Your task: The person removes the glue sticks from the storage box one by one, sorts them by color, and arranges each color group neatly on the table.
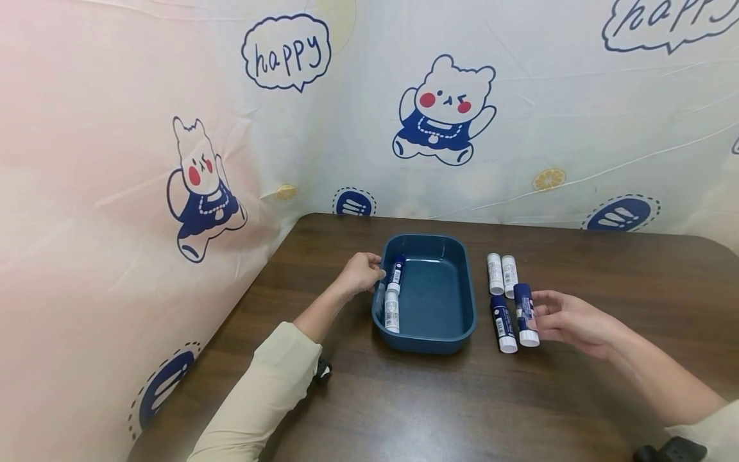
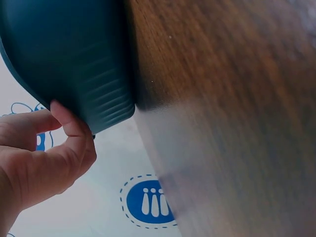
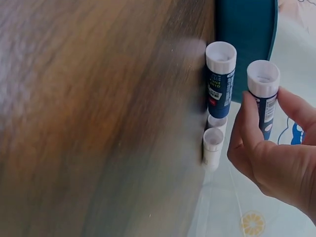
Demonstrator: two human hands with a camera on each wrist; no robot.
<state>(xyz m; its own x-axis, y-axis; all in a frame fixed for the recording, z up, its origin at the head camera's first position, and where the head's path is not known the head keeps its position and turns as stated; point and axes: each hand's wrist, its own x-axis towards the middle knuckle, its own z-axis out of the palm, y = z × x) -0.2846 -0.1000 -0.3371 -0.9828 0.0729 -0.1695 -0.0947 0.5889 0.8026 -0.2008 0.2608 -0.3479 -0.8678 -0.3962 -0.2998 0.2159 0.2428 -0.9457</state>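
My left hand (image 1: 360, 273) pinches the left rim of a dark teal plastic bin (image 1: 424, 345); the left wrist view shows thumb and fingers at the rim of the bin (image 2: 98, 64). Along the bin's left wall lie a blue glue stick (image 1: 397, 273) and a white glue stick (image 1: 392, 312), end to end. To the right of the bin, my right hand (image 1: 577, 321) grips a blue glue stick (image 1: 524, 311) with a white end between thumb and fingers. In the right wrist view this glue stick (image 3: 267, 106) is held apart from the table.
Another blue glue stick (image 1: 503, 324) lies just left of the held one. Two white glue sticks, one (image 1: 494, 274) beside the other (image 1: 509, 276), lie behind it. Everything stands on a brown wooden table (image 1: 375, 404), with a printed curtain (image 1: 358, 115) behind and at the left.
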